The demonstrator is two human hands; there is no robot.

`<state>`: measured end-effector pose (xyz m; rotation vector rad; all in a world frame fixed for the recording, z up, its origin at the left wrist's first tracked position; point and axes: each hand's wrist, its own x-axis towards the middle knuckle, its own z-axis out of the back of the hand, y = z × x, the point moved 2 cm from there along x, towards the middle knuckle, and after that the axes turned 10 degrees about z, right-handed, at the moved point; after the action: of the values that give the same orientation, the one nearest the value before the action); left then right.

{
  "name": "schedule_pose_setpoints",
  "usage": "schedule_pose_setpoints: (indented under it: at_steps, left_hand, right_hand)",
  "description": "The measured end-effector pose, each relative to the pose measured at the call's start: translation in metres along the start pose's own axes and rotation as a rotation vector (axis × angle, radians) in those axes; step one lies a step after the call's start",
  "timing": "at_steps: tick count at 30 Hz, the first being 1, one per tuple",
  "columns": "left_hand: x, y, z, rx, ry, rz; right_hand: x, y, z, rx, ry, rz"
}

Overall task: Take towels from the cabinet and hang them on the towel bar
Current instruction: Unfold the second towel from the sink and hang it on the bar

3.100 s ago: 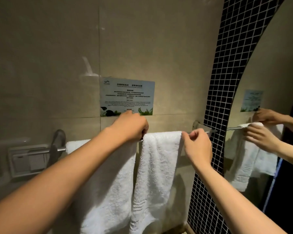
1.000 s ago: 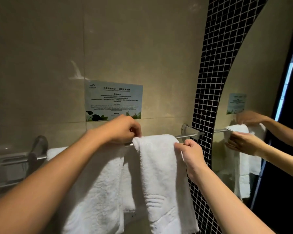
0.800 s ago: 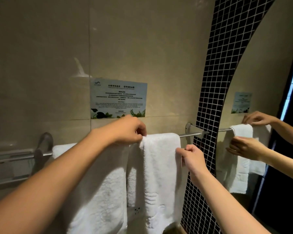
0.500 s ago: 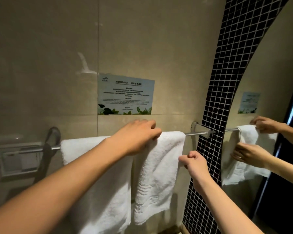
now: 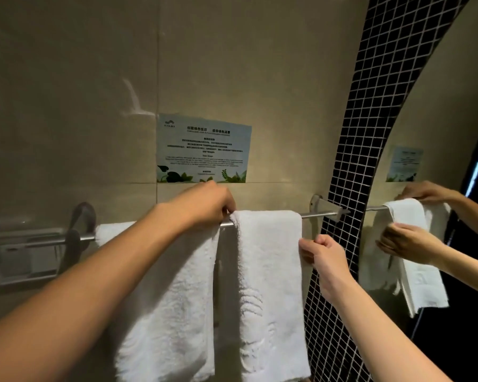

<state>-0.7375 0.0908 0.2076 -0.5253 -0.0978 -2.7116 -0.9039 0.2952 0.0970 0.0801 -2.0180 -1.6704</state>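
Fingers of the left hand curl over the towel bar, pinching the top left corner of the right towel; the right hand is closed in a loose fist, nipping that towel's right edge just below the bar. Half a second ago the left hand lay flatter, spread across the top of this towel, which hung skewed with its lower end swung left; now the hand has slid to the towel's left corner and the cloth drops straight, its top edge level along the bar. The right hand has stayed on the edge at about the same height.

Two white towels hang side by side on one bar: the left towel, partly behind the left forearm, and the right one, with a narrow gap between them. One printed notice is stuck on the wall above. A mirror to the right, past a strip of black mosaic tile, repeats the hands and towels. No containers show
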Motion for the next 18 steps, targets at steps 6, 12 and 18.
schedule_pose_setpoints:
  at_steps: [6, 12, 18]
  left_hand:
    - [-0.005, -0.009, 0.008, -0.022, 0.079, 0.017]
    - [-0.014, -0.015, 0.008, 0.010, -0.032, 0.026]
    - [-0.024, -0.024, 0.010, 0.050, -0.154, 0.000]
  right_hand:
    - [-0.016, -0.025, -0.010, -0.097, 0.074, -0.033]
    - [-0.015, -0.016, -0.015, -0.140, 0.005, 0.024]
    - [-0.014, -0.011, -0.007, -0.222, -0.046, 0.043]
